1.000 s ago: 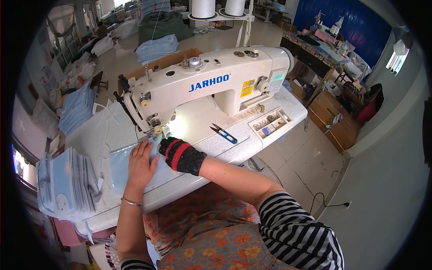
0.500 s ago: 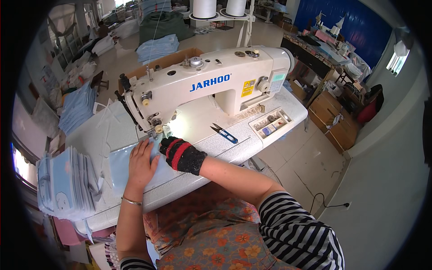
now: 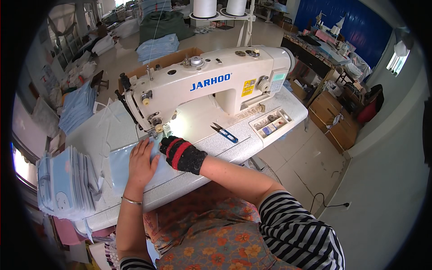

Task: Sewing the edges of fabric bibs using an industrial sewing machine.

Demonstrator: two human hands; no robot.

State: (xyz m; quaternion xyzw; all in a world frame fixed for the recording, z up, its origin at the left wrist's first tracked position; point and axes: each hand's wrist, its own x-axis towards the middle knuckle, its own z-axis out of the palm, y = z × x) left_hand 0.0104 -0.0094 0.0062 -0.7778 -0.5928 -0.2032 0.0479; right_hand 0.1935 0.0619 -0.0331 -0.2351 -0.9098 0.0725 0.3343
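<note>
The pale blue fabric [image 3: 123, 164] is kept pressed flat by the open left hand [image 3: 141, 162]; the gloved right hand [image 3: 180, 153], fingers curled onto it, has barely shifted towards the needle [image 3: 158, 130].

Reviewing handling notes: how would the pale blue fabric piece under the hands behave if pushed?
The pale blue fabric piece lies flat under the bare left hand and gloved right hand, so it is probably thin, floppy and light; it would likely slide on the smooth white table.

Garment workshop, industrial sewing machine [image 3: 211, 85], thread cones [image 3: 219, 6], stacked blue fabric pieces [image 3: 67, 182]
</note>
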